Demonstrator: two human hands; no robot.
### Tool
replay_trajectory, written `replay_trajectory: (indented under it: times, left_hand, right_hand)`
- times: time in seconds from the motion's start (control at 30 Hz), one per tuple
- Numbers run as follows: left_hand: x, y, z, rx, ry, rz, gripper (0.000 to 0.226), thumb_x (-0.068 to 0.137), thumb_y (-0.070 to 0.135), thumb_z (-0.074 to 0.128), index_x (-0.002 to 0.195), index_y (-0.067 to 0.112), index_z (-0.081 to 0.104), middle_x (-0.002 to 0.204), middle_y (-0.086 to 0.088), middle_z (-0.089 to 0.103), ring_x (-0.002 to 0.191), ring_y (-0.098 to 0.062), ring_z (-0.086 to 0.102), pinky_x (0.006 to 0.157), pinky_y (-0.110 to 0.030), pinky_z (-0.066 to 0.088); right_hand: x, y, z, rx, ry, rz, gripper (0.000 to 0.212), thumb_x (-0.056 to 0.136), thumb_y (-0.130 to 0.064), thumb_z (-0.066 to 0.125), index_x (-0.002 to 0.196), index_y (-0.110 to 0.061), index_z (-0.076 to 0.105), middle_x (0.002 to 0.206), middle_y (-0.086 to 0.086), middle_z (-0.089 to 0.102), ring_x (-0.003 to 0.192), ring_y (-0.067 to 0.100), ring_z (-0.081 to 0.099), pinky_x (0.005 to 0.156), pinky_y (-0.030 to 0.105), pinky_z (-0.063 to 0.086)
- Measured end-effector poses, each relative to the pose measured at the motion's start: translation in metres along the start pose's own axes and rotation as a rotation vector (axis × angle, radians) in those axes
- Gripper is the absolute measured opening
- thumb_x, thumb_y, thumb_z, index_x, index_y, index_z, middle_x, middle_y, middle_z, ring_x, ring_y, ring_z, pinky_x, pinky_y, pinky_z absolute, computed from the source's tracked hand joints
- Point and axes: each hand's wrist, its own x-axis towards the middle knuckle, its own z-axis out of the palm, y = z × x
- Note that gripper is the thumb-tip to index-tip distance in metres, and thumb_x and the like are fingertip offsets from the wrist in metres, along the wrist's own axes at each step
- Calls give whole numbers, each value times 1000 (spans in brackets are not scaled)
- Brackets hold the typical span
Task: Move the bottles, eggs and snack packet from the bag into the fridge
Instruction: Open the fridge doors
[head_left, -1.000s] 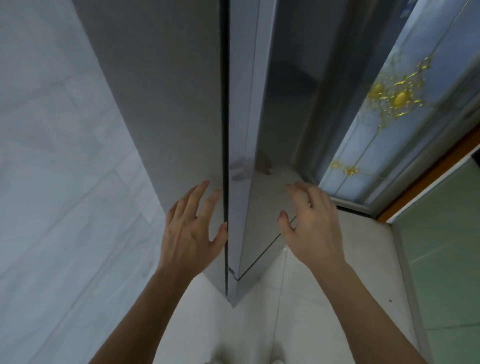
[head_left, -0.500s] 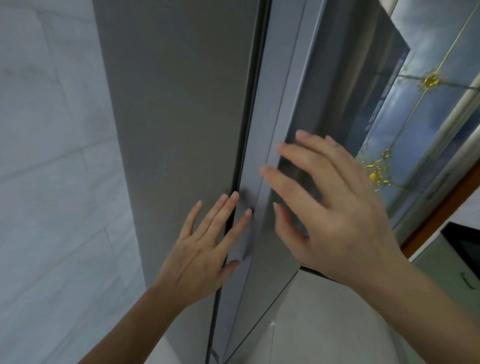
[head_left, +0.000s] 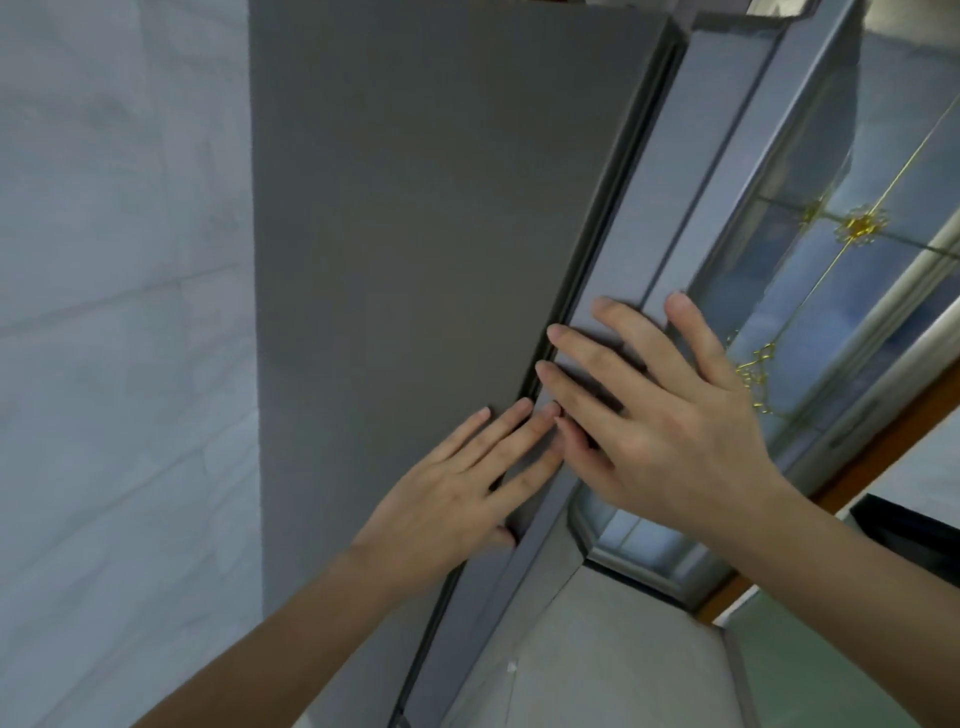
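Both hands flat, fingers spread, gripping nothing. Left hand (head_left: 457, 483) lies on the grey fridge (head_left: 405, 234) side panel at the door seam. Right hand (head_left: 660, 415) presses the door edge (head_left: 639, 249). Patterned glass door (head_left: 841, 244) beyond. Bag, bottles, eggs, packet out of view.

To my left stands a pale marble-tiled wall (head_left: 119, 338), its faint grey veins and thin joints lit softly and evenly. On my right a glass door (head_left: 810, 249) with blue-tinted panes carries gold filigree ornaments (head_left: 860, 228) on thin gold lines, set in a silver frame with an orange-brown wooden trim (head_left: 883, 447) beside it. Light tiled floor (head_left: 613, 665) lies below.
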Motion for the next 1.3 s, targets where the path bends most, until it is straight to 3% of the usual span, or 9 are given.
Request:
replay_trajectory:
  times: [0.43,0.97,1.07,1.17,1.3]
  left_hand:
    - [-1,5,-9,-22,-58,-47,122,73,49,77,157,10,-2,163,-14,-19,153,-30,-3,122,-47,18]
    - [6,34,-7,-67,11,49,121,73,56,76,157,14,0,164,-14,-13,152,-31,5,121,-49,21]
    - [13,50,-4,-156,73,131,112,79,59,70,157,17,2,165,-12,-7,152,-29,9,120,-51,25]
    - [13,60,7,-318,165,202,90,89,55,64,156,16,18,163,-10,16,150,-27,22,116,-49,32]
    - [20,66,27,-537,115,118,64,98,35,55,152,12,30,160,-11,29,149,-27,26,114,-51,34]
  right_hand:
    - [0,-2,3,7,40,1,24,88,-24,64,105,-17,80,125,4,72,125,34,62,117,55,30]
    - [-31,5,-14,6,36,12,27,85,-24,65,106,-17,80,127,2,71,126,35,61,122,53,19]
    - [-55,15,-34,-21,1,-1,30,86,-24,66,111,-16,79,131,5,68,130,36,56,123,54,16]
    - [-83,24,-57,-49,-40,-1,29,86,-19,64,111,-15,79,131,6,68,131,36,54,120,59,20]
    - [-127,38,-92,-68,-89,27,26,89,-9,60,104,-11,81,125,10,70,127,35,56,117,57,30]
